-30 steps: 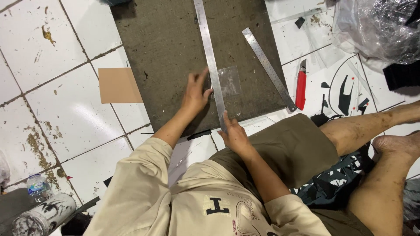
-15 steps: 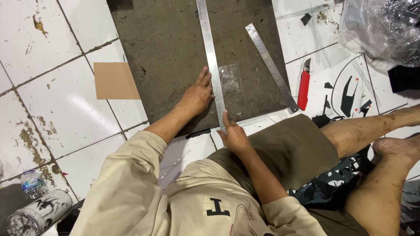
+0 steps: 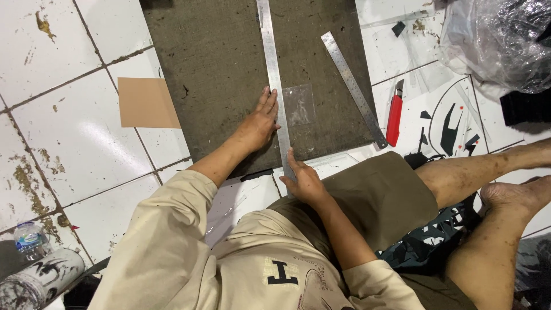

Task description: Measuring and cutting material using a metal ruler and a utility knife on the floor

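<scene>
A long steel ruler (image 3: 270, 63) lies lengthwise on a dark grey cutting mat (image 3: 224, 63). My left hand (image 3: 259, 123) lies flat on the mat, fingers pressing the ruler's left edge. My right hand (image 3: 304, 181) grips the ruler's near end at the mat's front edge. A small clear plastic sheet (image 3: 299, 105) lies on the mat just right of the ruler.
A second, shorter steel ruler (image 3: 353, 86) lies diagonally on the mat's right side. A red utility knife (image 3: 395, 116) rests on the white floor tiles beside it. A brown cardboard piece (image 3: 146, 103) lies left of the mat. Plastic bag (image 3: 493, 40) at top right; bottles (image 3: 31, 270) at bottom left.
The view has shifted slightly. Both hands stay on the long ruler in nearly the same places.
</scene>
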